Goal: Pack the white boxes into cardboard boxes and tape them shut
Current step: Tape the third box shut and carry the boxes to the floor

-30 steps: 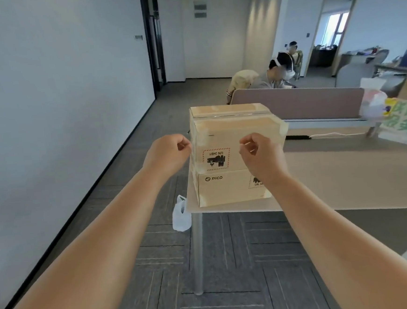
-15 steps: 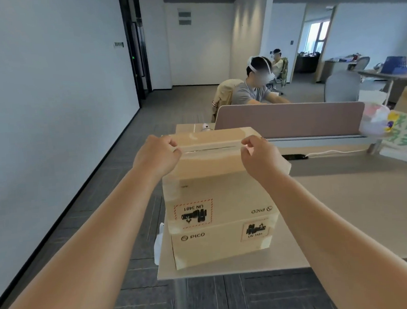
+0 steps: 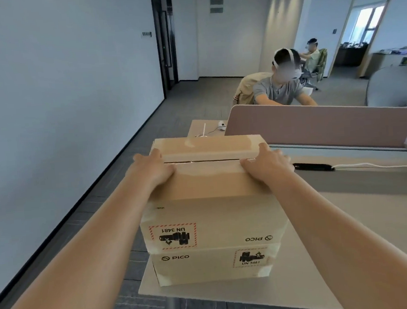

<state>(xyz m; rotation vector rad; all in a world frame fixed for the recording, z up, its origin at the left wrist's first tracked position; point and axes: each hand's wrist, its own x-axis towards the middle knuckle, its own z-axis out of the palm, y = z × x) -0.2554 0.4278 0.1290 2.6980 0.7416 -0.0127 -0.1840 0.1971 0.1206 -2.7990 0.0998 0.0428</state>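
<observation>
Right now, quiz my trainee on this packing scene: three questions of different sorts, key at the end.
1. True or false: the upper cardboard box stands on the lower cardboard box.
2. Where do the left hand and the right hand rest? A) flat on the upper cardboard box's top flaps; B) on the lower cardboard box's front; C) in the air, touching nothing.
3. Fill in: the UN 3481 label on the upper cardboard box reads ____ (upright / upside down).
Key: 1 true; 2 A; 3 upside down.
</observation>
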